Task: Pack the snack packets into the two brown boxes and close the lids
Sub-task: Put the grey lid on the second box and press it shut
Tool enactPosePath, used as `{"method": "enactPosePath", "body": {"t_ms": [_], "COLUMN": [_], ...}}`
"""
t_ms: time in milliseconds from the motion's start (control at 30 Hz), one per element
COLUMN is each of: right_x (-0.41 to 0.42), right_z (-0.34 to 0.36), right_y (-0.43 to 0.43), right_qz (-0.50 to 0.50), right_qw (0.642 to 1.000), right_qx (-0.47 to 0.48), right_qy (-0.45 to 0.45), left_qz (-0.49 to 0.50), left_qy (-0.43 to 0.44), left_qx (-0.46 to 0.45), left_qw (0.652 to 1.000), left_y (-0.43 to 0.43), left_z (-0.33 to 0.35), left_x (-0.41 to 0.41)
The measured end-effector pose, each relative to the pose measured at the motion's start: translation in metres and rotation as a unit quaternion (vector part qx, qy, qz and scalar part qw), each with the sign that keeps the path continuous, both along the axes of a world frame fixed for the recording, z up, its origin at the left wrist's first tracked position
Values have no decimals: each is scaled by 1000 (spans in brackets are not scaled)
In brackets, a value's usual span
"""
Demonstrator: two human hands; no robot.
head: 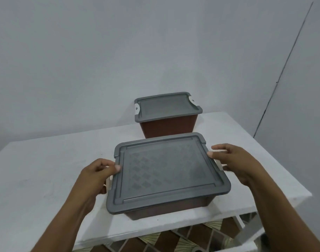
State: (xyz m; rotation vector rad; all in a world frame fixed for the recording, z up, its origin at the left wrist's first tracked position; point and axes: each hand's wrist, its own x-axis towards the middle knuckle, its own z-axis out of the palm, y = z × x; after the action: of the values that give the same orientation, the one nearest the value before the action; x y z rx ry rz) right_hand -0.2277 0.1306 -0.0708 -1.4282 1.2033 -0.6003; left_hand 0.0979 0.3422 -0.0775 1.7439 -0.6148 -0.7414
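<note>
Gripping lid [166,171] (left hand [95,172], right hand [235,162])

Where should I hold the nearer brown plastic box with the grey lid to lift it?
Take the nearer brown plastic box by its two short ends, one hand from each side, fingers under the overhanging rim of its flat grey lid. The walls slope inward lower down, so that rim is probably the surest ledge. The left hand and right hand grip there.

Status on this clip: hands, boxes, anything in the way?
Left hand and right hand grip near box by lid edges. Far box lidded too. Nothing blocking.
</note>
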Motion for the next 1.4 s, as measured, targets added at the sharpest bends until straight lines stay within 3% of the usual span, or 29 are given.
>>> {"method": "enactPosePath", "body": {"t_ms": [100, 233, 333, 433, 600, 933, 1233, 1400], "right_x": [0, 3, -7, -14, -5, 11, 11, 10], "right_z": [-8, -9, -12, -18, -20, -8, -6, -5], "right_y": [11, 23, 25, 28, 35, 33, 31, 32], "right_qz": [0, -16, -32, -51, -54, -57, -37, -34], "right_qw": [997, 989, 976, 939, 917, 979, 995, 996], "right_qx": [65, 102, 143, 224, 266, 122, 60, 50], "right_qy": [-46, -102, -164, -256, -293, -152, -73, -69], "left_qz": [23, -2, -8, -4, 2, 4, -9, 27], "left_qy": [120, 201, 220, 222, 227, 231, 238, 327], "left_qx": [-29, -21, -26, -37, -33, -30, -44, -56], "left_qw": [992, 979, 975, 974, 973, 973, 970, 943], "left_y": [8, 10, 9, 8, 7, 7, 10, 14], "left_z": [-7, -4, 0, 1, 0, -3, -7, -11], "left_x": [-8, -20, -28, -29, -26, -26, -25, -18]}}
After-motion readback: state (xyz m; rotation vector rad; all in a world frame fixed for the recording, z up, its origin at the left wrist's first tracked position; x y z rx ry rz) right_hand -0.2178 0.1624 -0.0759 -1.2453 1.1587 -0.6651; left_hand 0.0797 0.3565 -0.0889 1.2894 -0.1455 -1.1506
